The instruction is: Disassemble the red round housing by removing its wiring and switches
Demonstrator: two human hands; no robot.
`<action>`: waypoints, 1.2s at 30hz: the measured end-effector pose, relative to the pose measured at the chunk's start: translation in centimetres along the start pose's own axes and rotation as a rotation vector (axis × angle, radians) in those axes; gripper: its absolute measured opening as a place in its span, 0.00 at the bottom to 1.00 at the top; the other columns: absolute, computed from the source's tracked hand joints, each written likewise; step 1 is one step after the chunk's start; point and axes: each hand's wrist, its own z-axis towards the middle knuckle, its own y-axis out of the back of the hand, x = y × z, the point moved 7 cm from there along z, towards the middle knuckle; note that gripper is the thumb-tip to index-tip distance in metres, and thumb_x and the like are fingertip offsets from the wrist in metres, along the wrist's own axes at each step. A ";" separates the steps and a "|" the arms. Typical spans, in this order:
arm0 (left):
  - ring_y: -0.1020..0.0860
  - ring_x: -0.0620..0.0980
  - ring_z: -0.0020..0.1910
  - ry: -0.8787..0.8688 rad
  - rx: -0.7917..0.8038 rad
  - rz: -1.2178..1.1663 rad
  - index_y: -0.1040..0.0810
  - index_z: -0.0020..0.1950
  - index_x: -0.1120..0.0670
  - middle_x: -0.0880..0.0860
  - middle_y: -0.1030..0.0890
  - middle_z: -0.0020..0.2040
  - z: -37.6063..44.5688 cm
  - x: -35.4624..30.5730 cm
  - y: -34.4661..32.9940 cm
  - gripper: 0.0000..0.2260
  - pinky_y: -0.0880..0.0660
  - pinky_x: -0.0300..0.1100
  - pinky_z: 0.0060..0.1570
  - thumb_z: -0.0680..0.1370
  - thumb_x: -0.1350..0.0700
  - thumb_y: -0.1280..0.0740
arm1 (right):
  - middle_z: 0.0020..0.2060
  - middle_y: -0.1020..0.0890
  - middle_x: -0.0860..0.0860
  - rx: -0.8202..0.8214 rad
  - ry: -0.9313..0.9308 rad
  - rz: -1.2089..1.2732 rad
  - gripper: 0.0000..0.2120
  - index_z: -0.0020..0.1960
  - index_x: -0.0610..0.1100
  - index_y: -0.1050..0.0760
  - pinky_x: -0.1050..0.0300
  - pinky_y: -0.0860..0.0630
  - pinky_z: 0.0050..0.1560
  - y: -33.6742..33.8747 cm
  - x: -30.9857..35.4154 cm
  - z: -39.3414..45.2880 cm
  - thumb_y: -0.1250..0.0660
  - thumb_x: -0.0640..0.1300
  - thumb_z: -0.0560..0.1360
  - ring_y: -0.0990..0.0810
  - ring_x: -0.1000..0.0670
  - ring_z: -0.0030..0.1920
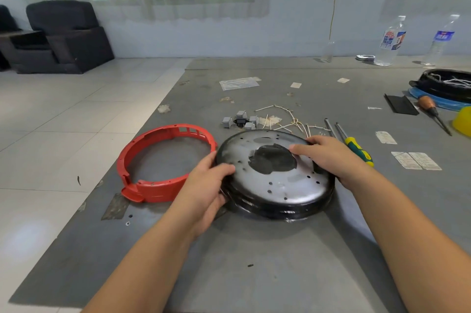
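Left hand (207, 186): gripping the near-left rim of the round black-and-silver metal pan (276, 180) lying on the grey desk (254, 261).
Right hand (328, 157): curling over the pan's far-right edge.
Red round plastic housing ring (163, 167): lying just left of the left hand.
Grey switches (240, 120), white wiring (288, 120): lying beyond both hands.

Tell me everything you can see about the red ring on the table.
The red housing ring looks like moulded plastic: an open hoop with nothing inside, rectangular slots in its far wall and a tab sticking out at its near-left edge. It lies flat on the grey table, left of the black metal pan. Neither hand touches it.
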 end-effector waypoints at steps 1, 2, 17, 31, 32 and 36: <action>0.14 0.51 0.51 -0.029 -0.002 0.087 0.21 0.68 0.54 0.54 0.13 0.56 -0.1 0.4 0.1 0.18 0.16 0.48 0.50 0.82 0.69 0.38 | 0.44 0.21 0.57 -0.023 0.006 -0.021 0.23 0.55 0.52 0.26 0.59 0.26 0.36 0.2 -0.1 0.1 0.26 0.64 0.70 0.20 0.56 0.39; 0.15 0.49 0.56 -0.069 -0.017 0.186 0.22 0.70 0.52 0.51 0.13 0.59 -0.2 0.7 0.4 0.19 0.18 0.48 0.57 0.83 0.68 0.37 | 0.42 0.22 0.59 -0.041 0.005 -0.030 0.21 0.54 0.53 0.27 0.60 0.26 0.35 0.2 -0.2 0.2 0.25 0.63 0.70 0.22 0.58 0.36; 0.72 0.36 0.78 -0.278 0.131 0.987 0.30 0.70 0.28 0.34 0.64 0.81 -2.8 3.2 -2.0 0.34 0.54 0.40 0.73 0.67 0.39 0.19 | 0.65 0.21 0.45 -0.136 -0.054 -0.213 0.34 0.72 0.47 0.28 0.42 0.27 0.67 -0.8 -0.2 0.2 0.31 0.66 0.73 0.25 0.40 0.67; 0.66 0.40 0.81 -0.519 0.099 1.222 0.29 0.74 0.34 0.36 0.49 0.82 -2.1 3.7 -2.0 0.23 0.55 0.44 0.80 0.79 0.38 0.31 | 0.73 0.33 0.47 -0.177 0.084 -0.471 0.33 0.76 0.53 0.35 0.43 0.36 0.71 -3.2 1.3 -1.0 0.39 0.68 0.77 0.35 0.39 0.72; 0.67 0.39 0.81 -0.529 0.099 1.221 0.29 0.74 0.34 0.34 0.50 0.81 -2.4 3.6 -2.1 0.23 0.55 0.44 0.81 0.79 0.39 0.31 | 0.73 0.34 0.47 -0.177 0.079 -0.483 0.33 0.77 0.53 0.35 0.43 0.36 0.71 -3.2 1.4 -1.1 0.40 0.68 0.78 0.35 0.39 0.72; 0.67 0.34 0.79 -0.608 0.109 1.221 0.33 0.74 0.31 0.30 0.53 0.80 -3.6 2.4 -2.2 0.22 0.59 0.34 0.78 0.81 0.41 0.32 | 0.75 0.35 0.48 -0.171 0.086 -0.509 0.33 0.78 0.53 0.37 0.42 0.35 0.72 -3.3 1.3 -1.2 0.41 0.69 0.78 0.35 0.40 0.73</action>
